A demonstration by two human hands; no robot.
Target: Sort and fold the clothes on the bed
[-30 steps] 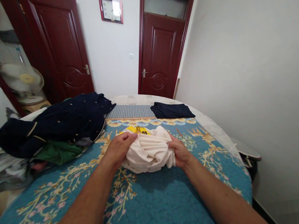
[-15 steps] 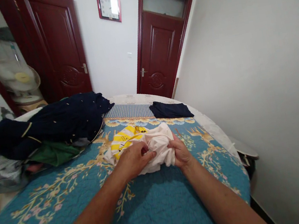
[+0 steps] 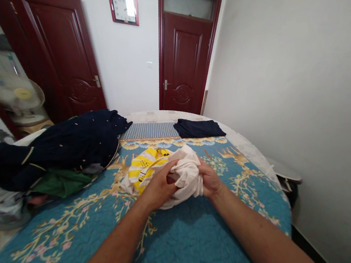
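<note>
A bunched white garment with a yellow-and-white striped print (image 3: 187,174) lies on the blue quilted bedspread (image 3: 187,245) in front of me. My left hand (image 3: 161,186) is curled over its middle, fingers above and thumb below, with cloth at the fingertips. At the garment's right end, my right hand (image 3: 210,178) grips the gathered fabric; its fingertips are partly hidden behind the cloth. Creases and overlapping layers hide the garment's full shape.
A heap of clothes (image 3: 61,145), mostly dark navy with green and grey pieces, covers the left side. A folded dark garment (image 3: 199,127) lies at the far right of the bed. The wall (image 3: 314,82) runs along the right, and a fan (image 3: 21,94) stands beyond the left doorway.
My left fingers have spread farther from the thumb and shifted on the cloth. The white fabric between my hands is bunched differently. My right hand keeps its hold, and the view has shifted slightly.
</note>
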